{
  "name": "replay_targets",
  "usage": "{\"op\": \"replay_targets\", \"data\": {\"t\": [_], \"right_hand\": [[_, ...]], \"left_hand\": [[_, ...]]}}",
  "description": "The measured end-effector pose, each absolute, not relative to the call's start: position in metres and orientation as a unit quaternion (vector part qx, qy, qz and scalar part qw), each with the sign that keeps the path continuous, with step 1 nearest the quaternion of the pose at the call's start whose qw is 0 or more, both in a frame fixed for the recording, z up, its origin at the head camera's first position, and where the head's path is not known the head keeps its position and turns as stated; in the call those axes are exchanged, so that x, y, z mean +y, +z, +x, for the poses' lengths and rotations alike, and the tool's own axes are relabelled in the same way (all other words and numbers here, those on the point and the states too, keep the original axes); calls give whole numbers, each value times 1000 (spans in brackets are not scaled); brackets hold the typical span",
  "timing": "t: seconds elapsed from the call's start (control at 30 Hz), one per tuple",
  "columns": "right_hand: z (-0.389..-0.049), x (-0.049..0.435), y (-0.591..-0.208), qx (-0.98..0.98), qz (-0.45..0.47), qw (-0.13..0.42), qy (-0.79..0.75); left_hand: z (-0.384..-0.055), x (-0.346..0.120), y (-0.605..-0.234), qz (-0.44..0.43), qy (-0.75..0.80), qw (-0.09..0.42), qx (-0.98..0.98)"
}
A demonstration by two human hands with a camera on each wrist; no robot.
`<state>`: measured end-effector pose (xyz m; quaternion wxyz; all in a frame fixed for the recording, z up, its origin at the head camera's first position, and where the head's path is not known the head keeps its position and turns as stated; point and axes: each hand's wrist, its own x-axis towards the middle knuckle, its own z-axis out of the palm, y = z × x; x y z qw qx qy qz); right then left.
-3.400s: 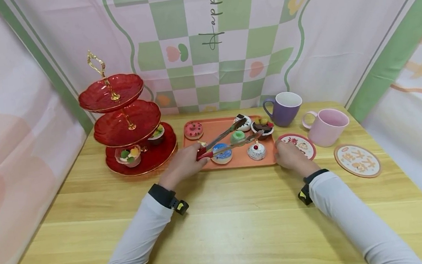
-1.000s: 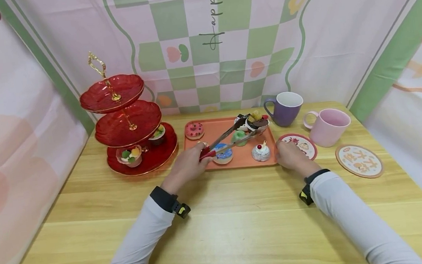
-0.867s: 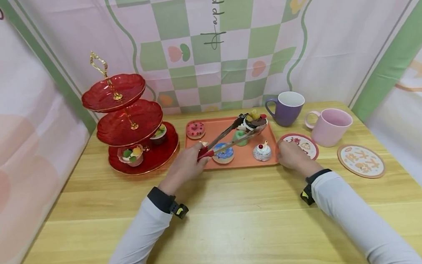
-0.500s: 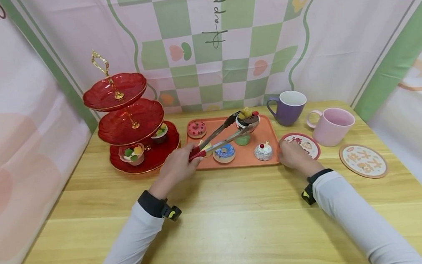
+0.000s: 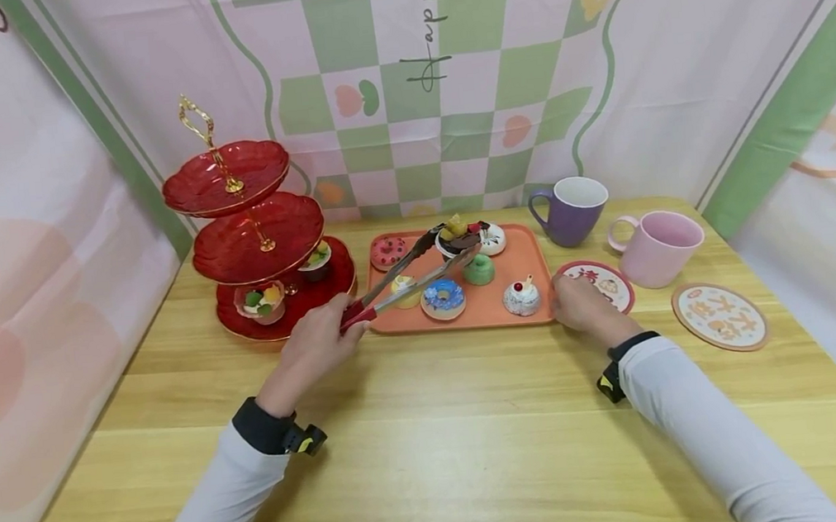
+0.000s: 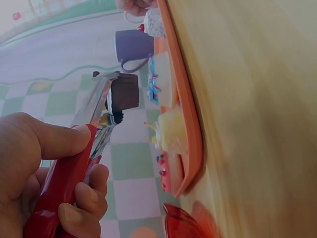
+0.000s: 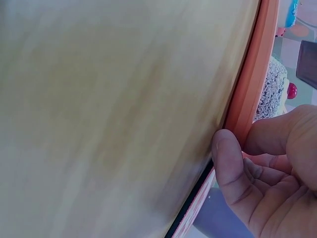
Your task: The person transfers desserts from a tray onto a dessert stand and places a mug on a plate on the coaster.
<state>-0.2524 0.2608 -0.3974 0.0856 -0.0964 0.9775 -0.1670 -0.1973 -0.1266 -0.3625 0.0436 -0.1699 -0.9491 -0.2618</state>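
Observation:
My left hand (image 5: 317, 344) grips the red handles of metal tongs (image 6: 64, 183). Between the tong tips a dark chocolate cupcake (image 6: 124, 93) with fruit on top hangs in the air above the orange tray (image 5: 423, 322). My right hand (image 5: 580, 305) pinches the tray's near right corner between thumb and finger, plain in the right wrist view. On the tray sit a blue donut (image 5: 444, 299), a green donut (image 5: 478, 270), a pink donut (image 5: 388, 251), a white donut (image 5: 493, 239), a yellow cake (image 5: 406, 292) and a white cake with a cherry (image 5: 521, 297).
A red three-tier stand (image 5: 259, 240) is left of the tray; its bottom plate carries two fruit cupcakes, one a pale cup (image 5: 261, 302). To the right are a purple mug (image 5: 570, 211), a pink mug (image 5: 657, 248), a red-rimmed coaster (image 5: 614, 285) and an orange-rimmed coaster (image 5: 720, 317).
Gripped by the tongs, the chocolate cupcake has risen from the tray's back right and travelled left with my left hand. The white donut is uncovered. My right hand stays at the tray corner.

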Motion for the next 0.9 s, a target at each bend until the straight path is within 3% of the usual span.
{"op": "replay_targets", "data": {"t": [0.9], "right_hand": [[-252,258,-395,977,-92,95,-169]], "left_hand": [[-170,-175,-373,-131,-262,61,-954]]}}
